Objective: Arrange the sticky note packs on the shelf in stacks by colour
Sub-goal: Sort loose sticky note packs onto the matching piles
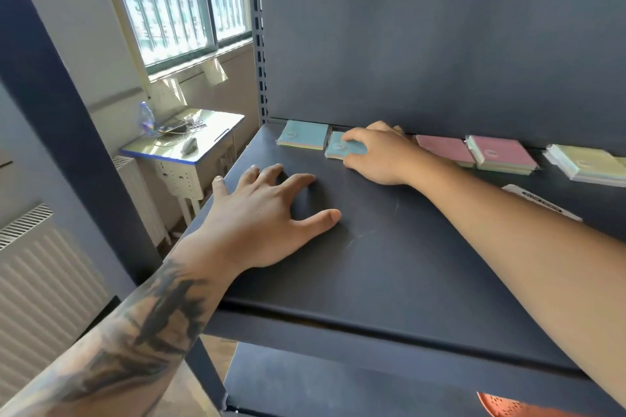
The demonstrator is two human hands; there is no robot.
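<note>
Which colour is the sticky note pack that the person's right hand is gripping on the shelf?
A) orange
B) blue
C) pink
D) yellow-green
B: the right hand has its thumb and fingers curled round a blue pack, which sits just right of another blue pack at the back of the shelf; the pink packs lie further right, untouched.
</note>
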